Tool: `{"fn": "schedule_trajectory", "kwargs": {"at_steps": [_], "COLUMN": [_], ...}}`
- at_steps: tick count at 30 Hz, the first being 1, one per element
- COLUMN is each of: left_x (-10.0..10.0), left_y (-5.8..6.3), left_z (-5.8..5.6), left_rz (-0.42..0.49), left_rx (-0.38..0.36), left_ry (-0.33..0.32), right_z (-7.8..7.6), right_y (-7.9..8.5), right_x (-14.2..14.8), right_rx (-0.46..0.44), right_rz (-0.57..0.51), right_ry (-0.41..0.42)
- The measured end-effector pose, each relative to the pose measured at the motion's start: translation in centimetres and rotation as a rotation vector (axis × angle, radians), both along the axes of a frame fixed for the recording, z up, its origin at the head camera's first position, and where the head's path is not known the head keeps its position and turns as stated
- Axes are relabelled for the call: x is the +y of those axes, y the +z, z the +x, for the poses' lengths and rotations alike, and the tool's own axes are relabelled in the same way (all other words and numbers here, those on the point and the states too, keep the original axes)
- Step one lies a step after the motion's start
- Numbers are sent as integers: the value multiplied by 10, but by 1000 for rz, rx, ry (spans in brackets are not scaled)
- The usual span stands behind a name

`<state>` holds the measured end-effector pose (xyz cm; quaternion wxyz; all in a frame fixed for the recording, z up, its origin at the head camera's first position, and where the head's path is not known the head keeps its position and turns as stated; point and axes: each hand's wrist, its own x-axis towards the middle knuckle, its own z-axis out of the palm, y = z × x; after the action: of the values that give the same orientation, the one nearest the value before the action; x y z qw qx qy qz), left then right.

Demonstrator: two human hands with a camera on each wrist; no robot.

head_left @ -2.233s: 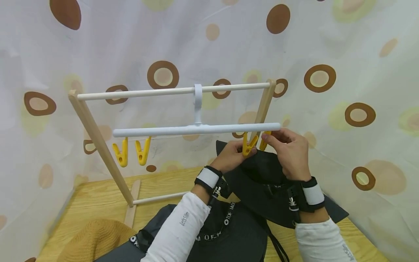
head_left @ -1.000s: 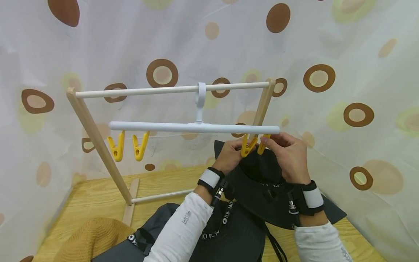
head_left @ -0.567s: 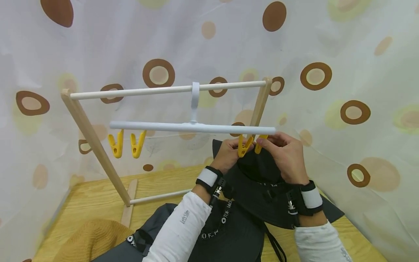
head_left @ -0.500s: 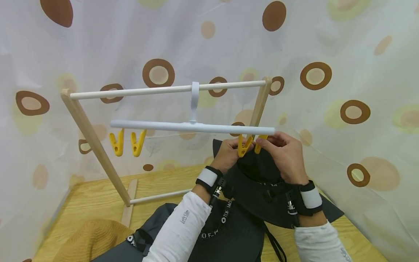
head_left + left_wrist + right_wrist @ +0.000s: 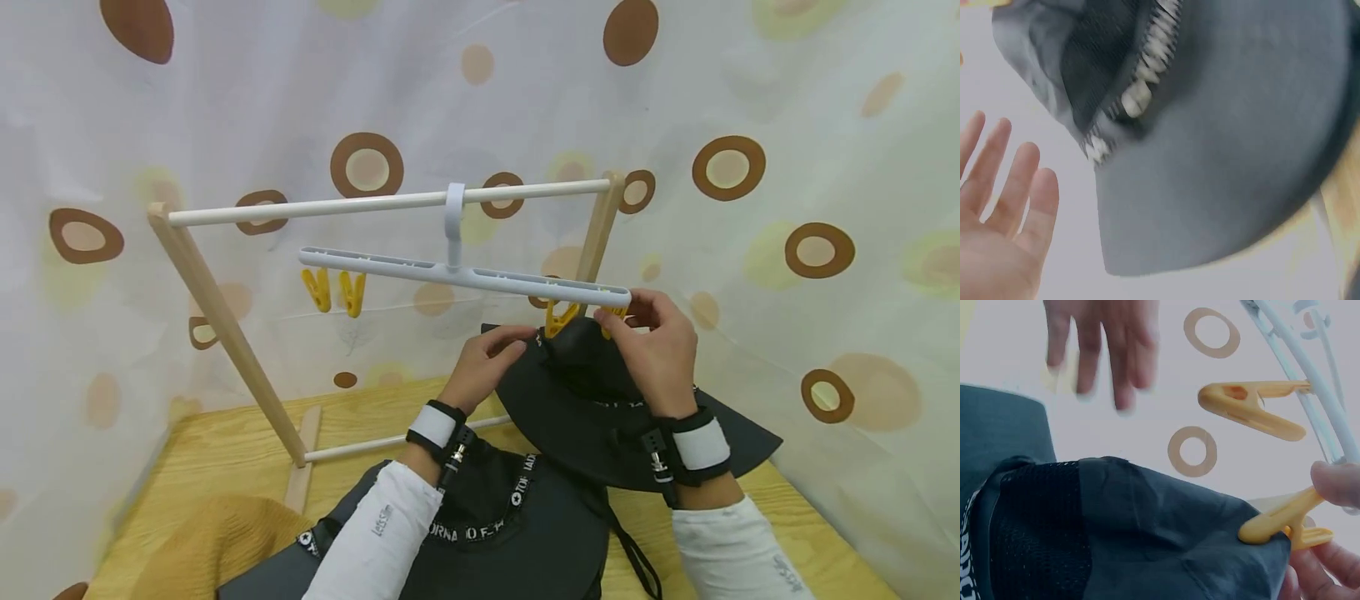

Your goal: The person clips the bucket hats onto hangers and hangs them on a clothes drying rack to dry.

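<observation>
My right hand (image 5: 660,350) pinches a yellow clothespin (image 5: 1279,519) under the right end of the white hanger (image 5: 420,271). The clothespin's nose lies against the crown of a black wide-brimmed hat (image 5: 570,433); whether it bites the cloth is unclear. My right fingertips also touch the crown in the right wrist view. Left of the hat, my left hand (image 5: 480,367) holds nothing, its fingers extended and apart from the cloth in the left wrist view. A second clothespin (image 5: 1247,403) beside the pinched one holds nothing in the right wrist view.
The hanger hooks over the white rod (image 5: 315,208) of a wooden rack (image 5: 225,317). Two more yellow clothespins (image 5: 352,293) dangle at its left end. Another black hat (image 5: 517,533) and a mustard knitted item (image 5: 225,537) lie on the wooden table (image 5: 202,450).
My left hand has let go of the hat and drawn left and down. The hanger's left end has swung up and inward. My right hand stays at the right-end clothespin.
</observation>
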<state>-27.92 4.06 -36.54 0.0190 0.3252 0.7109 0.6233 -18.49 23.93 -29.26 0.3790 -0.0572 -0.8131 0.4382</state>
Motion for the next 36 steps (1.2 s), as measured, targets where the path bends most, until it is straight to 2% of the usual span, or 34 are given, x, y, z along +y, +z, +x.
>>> {"fn": "schedule_trajectory", "kwargs": {"at_steps": [6,10,18,24,26,31,36], "left_x": [-30,-43,-59,-65,-66,-69,-71], "left_y": [-20,-27,-32,-44,-48,-56,-61], "left_z": [10,19,24,25,26,29,30], "left_rz": [-164,-224,-357,-559,-599,-621,-635], "left_rx": [30,37,1,-25,-25,-42,-84], "left_ry": [142,176,178,91,75,99,95], "right_z": [-1,-4,-5,-7,-7,-7,-3], "right_y": [0,2,-3,-7,-9,-13,-16], "right_x": [10,22,35,37,37,35,30], "right_rx": [8,12,-1,-1,-7,-43,-63], "right_rz": [-11,-29,-47,-31,-28,-29,-33], "right_ry": [-78,-128,-185,-179,-175,-154,-139]}}
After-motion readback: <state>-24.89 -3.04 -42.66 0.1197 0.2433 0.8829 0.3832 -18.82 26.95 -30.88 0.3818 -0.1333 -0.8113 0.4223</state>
